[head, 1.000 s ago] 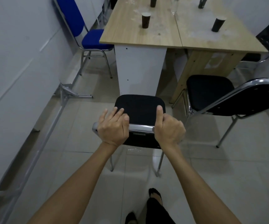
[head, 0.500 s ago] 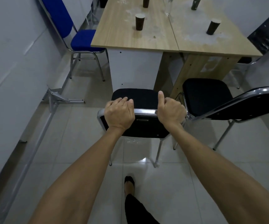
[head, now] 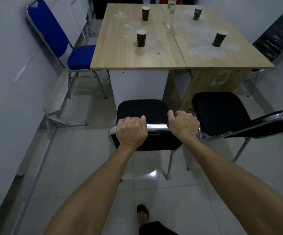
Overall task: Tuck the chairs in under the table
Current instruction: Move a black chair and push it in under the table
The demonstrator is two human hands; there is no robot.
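A black chair [head: 142, 110] with a chrome frame stands in front of me, its seat facing the white end panel of the wooden table [head: 117, 53]. My left hand [head: 131, 131] and my right hand [head: 183, 124] are both closed over the top rail of its backrest. The seat's front edge is close to the panel. A second black chair [head: 220, 112] stands to the right, turned at an angle, its seat outside the table. A blue chair [head: 79, 56] sits at the table's left side with its seat partly under the top.
Several dark paper cups [head: 141, 38] and a clear bottle [head: 170, 12] stand on the tabletop. Another black chair [head: 278, 39] is at the table's far right. A grey wall and a metal rail bracket [head: 59, 119] run along the left. My foot [head: 142, 216] is on the tiled floor.
I have stepped forward and the black chair has slid toward the table, its seat now nearer the white panel. Both hands keep their hold on the backrest.
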